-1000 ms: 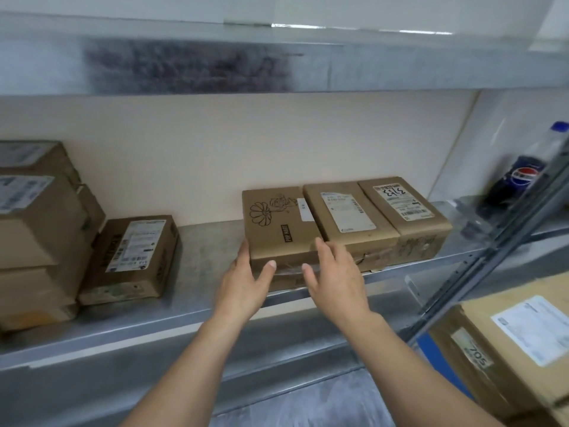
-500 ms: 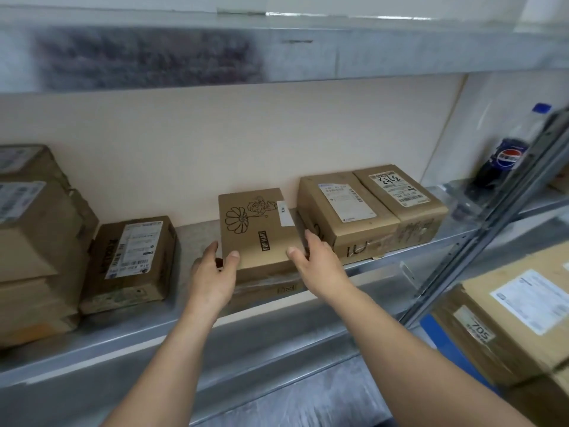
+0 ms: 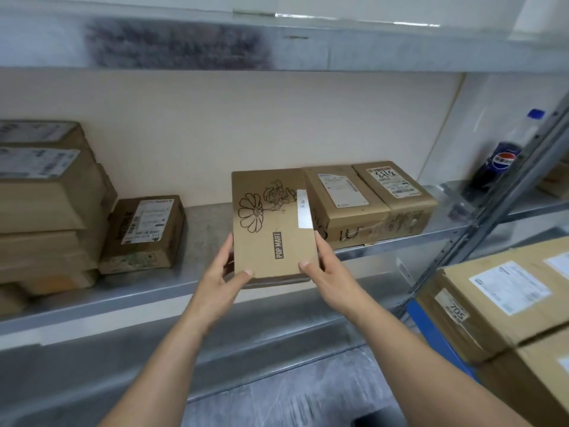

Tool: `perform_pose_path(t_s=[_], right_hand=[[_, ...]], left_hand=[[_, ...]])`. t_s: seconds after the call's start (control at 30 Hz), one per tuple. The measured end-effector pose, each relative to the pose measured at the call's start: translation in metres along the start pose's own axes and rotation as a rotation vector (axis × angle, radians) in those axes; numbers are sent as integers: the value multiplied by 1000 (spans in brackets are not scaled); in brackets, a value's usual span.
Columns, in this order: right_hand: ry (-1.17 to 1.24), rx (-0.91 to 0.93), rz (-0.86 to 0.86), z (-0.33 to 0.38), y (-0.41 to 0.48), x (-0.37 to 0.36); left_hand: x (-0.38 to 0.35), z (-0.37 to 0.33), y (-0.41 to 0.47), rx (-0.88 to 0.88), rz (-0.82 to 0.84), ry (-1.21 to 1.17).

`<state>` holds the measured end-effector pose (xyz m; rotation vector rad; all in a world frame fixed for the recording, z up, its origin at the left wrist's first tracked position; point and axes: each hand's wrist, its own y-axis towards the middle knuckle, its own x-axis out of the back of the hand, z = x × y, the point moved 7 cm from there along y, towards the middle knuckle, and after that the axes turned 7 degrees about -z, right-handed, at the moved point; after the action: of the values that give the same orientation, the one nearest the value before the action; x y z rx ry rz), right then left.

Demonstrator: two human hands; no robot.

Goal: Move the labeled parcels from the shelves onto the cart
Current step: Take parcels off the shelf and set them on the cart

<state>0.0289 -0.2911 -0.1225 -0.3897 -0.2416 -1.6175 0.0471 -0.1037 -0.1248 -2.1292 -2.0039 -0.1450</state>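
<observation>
- Head view: metal shelf (image 3: 209,282) runs across mid-frame against a beige back wall; a second shelf board spans the top.
- POP MART parcel (image 3: 271,226), flower drawing on its lid, sits at frame centre, clasped between left hand (image 3: 220,280) and right hand (image 3: 329,272); fingers of both are clenched on its side edges, thumbs on the lid.
- Change: half a second ago it lay flat on the shelf; now it is tilted up, near edge past the shelf lip. Judged: pickup done, carry to the cart comes next.
- Two labeled parcels (image 3: 366,201) remain just right of it; one more (image 3: 144,232) at centre left; a stack (image 3: 46,204) at far left.
- Cola bottle (image 3: 505,155) upper right.
- Boxes at lower right (image 3: 508,300), one marked 705 — likely the cart load; cart itself not clear.
</observation>
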Motion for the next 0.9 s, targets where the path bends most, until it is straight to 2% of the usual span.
perform_pose_path(t_s=[0.23,0.47,0.7,0.9], right_hand=[[12,77,-75,-1,-55,19],[13,99,-241,-15,-115,55],[-26,104,-437,-38,-187,122],[-82,67,-677,-61,-255,183]], left_hand=[[-11,-8,-49,-96,-1,-7],[-46,-24,-92,-190,57,-12],[-117,-51,-131,-296,204,-25],[-194,-76,-169,-362,400,-46]])
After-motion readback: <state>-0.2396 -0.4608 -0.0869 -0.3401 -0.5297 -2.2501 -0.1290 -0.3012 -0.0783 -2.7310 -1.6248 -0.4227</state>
